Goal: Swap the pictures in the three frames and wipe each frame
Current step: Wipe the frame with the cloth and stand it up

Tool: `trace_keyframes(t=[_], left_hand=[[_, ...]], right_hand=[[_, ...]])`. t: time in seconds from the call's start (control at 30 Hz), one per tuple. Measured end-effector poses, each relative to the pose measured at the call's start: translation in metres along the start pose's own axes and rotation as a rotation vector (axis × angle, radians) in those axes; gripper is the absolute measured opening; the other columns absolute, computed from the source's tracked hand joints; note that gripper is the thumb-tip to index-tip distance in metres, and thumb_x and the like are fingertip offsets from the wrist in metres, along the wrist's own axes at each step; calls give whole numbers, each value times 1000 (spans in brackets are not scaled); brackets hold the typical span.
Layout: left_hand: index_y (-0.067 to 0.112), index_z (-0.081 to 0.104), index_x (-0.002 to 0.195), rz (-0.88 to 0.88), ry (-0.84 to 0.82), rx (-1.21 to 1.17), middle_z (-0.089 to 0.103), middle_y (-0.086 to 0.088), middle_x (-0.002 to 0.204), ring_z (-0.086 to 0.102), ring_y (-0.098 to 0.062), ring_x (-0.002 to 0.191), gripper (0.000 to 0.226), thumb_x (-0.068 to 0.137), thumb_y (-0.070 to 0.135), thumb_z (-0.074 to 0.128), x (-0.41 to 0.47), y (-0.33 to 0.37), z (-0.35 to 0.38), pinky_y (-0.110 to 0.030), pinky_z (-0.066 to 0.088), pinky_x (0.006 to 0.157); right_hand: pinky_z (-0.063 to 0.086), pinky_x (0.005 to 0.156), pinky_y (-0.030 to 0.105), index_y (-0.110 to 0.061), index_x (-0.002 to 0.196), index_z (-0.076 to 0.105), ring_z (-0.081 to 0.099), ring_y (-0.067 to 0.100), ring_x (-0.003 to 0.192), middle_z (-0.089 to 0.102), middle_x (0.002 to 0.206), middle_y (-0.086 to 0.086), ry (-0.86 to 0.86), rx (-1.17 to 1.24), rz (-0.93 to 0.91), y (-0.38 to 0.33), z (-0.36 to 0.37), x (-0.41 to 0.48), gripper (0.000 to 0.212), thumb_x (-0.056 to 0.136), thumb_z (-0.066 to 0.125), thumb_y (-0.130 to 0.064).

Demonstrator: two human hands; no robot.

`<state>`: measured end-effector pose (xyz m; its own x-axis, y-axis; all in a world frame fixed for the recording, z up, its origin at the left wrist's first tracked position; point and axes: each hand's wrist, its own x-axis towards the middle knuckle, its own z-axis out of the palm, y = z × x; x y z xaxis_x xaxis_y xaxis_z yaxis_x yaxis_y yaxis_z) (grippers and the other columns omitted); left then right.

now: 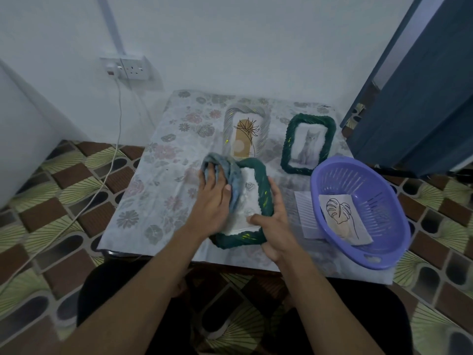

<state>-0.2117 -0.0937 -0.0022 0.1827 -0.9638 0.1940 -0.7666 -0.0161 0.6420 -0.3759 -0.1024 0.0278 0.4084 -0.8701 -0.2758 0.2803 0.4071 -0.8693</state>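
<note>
While left hand (212,198) fingers press the cloth (234,180) flat on the frame (262,193) at the table's (153,175) near edge, right hand (276,226) grips its rim: wiping step, next probably work cloth round the border.

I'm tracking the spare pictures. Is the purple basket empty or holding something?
Not empty: the purple basket holds a leaf drawing lying on its bottom.
</note>
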Motion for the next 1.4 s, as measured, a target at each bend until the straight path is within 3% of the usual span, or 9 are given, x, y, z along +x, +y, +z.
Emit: trace_keyframes(t=[0.2, 0.33, 0.47, 0.6, 0.73, 0.9, 1.0, 1.13, 1.4], left_hand=[[27, 4, 154, 40, -109, -194, -13, 7, 161, -21, -5, 147, 51, 107, 36, 20, -67, 24, 22, -28, -7, 121], [23, 7, 156, 137, -64, 145, -4, -1, 163, -15, -11, 150, 54, 105, 42, 8, -56, -6, 22, -42, -3, 123], [20, 14, 157, -65, -23, 302, 8, -10, 165, -5, -30, 152, 70, 99, 56, -3, -11, -38, 4, -54, 7, 121], [15, 16, 156, -172, 98, -14, 10, -11, 164, 6, -24, 151, 60, 105, 45, 16, 7, -19, -22, -38, 4, 123], [27, 8, 157, -393, 170, -534, 26, 10, 152, 24, -2, 133, 53, 107, 37, 23, -16, 22, -26, -16, 16, 106], [30, 13, 154, -378, 124, -588, 41, 20, 129, 42, 7, 111, 49, 107, 30, 28, -53, 31, -5, -10, 30, 91], [37, 43, 120, -347, 133, -618, 57, 18, 107, 55, 17, 87, 21, 104, 22, 42, -66, 28, 7, -5, 41, 74], [30, 53, 101, -408, 234, -592, 65, 10, 95, 61, 10, 80, 4, 100, 27, 52, -65, 26, 3, -7, 45, 68], [2, 55, 70, -483, 359, -478, 56, -14, 62, 52, -20, 57, 53, 104, 38, 34, -52, 27, -6, -31, 37, 51]], right_hand=[[56, 87, 52, -30, 141, 44, 65, 30, 114, 66, 127, 11, 141, 86, -58, -8, -4, 16, 86, 78, 54, 29], [59, 80, 45, -19, 123, 59, 70, 27, 99, 74, 107, 7, 33, 19, 0, -6, -1, 10, 60, 83, 52, 25], [60, 78, 41, -15, 129, 55, 70, 26, 99, 73, 110, 8, -58, -46, 20, -2, 6, 4, 63, 83, 50, 28], [59, 75, 39, -20, 121, 58, 71, 23, 94, 74, 103, 4, -122, -65, 14, 1, 12, 1, 62, 83, 49, 28], [54, 92, 51, -20, 124, 60, 67, 29, 105, 72, 112, 8, -122, -67, -9, 3, 12, 5, 64, 80, 52, 26], [51, 93, 58, -26, 116, 66, 65, 38, 109, 72, 114, 13, -30, -45, -26, 2, 4, 9, 62, 81, 53, 23], [57, 80, 52, -18, 120, 62, 70, 33, 96, 74, 104, 10, 4, 5, -14, -3, 2, 9, 58, 82, 52, 25], [59, 78, 48, -19, 117, 62, 72, 28, 92, 76, 101, 7, 28, 53, 9, 0, 1, 6, 58, 81, 51, 26], [59, 66, 47, -20, 129, 53, 73, 28, 88, 76, 101, 6, 41, 196, 82, 7, -1, -3, 64, 84, 49, 24]])
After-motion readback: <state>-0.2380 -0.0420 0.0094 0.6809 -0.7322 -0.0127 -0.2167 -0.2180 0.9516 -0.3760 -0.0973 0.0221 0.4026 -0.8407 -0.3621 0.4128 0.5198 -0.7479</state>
